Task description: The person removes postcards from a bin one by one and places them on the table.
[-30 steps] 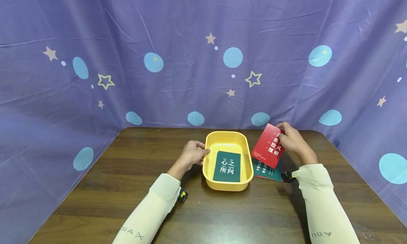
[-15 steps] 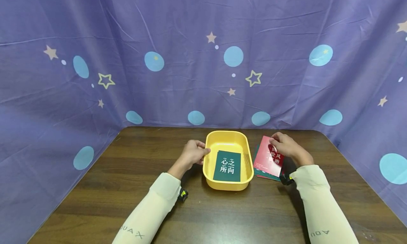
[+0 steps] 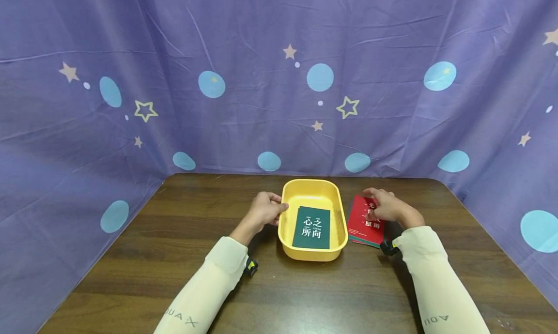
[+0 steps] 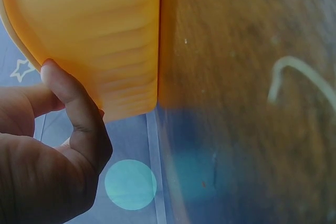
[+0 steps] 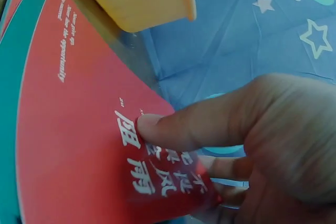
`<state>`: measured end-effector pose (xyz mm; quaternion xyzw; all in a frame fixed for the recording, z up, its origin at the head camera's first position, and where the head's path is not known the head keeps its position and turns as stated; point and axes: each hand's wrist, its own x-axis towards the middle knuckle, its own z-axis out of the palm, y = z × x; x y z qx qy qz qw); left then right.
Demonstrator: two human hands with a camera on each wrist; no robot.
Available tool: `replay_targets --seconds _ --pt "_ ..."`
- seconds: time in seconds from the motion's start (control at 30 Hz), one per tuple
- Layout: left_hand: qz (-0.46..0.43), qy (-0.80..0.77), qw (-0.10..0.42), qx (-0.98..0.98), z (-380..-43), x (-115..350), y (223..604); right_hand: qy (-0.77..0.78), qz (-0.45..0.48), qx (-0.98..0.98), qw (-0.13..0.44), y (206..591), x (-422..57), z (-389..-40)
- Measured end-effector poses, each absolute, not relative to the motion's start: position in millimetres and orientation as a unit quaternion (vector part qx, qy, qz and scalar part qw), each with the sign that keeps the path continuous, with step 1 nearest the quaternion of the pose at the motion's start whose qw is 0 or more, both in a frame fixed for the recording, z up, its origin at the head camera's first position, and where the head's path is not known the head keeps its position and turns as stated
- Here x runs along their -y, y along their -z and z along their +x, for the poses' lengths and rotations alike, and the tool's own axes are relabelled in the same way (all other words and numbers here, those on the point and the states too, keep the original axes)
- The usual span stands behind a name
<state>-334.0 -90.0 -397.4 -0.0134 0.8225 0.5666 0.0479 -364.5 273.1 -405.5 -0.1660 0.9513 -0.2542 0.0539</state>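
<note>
A yellow plastic tray point(image 3: 311, 255) stands on the table, and inside it lies a dark green card point(image 3: 311, 227) with white characters. My left hand point(image 3: 263, 210) holds the tray at its left side, thumb at the rim, curled fingers against the outer wall point(image 4: 105, 40). To the right of the tray, a red card point(image 3: 361, 227) with white characters lies over green and red cards point(image 5: 29, 51) whose edges show. My right hand point(image 3: 390, 209) pinches the red card near its far edge, thumb on top and fingers around the edge; the card bends in the right wrist view.
The brown wooden table point(image 3: 187, 271) reaches back to a purple curtain point(image 3: 261, 82) with stars and blue spots, which also hangs along both sides. A dark wrist device point(image 3: 250, 266) sits below each hand.
My right hand has lowered the red card and laid it onto the pile, moving slightly down and to the left. The left hand and the tray have stayed still.
</note>
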Motion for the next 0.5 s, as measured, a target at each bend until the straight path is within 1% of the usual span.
replay_targets --seconds 0.1,0.5 --pt "-0.01 -0.567 0.046 -0.823 -334.0 90.5 398.2 0.256 -0.165 -0.95 0.071 406.9 -270.8 -366.4" --pt "-0.012 -0.567 0.045 -0.823 -335.6 90.3 398.9 0.251 -0.154 -0.95 0.102 405.4 -266.4 -368.7"
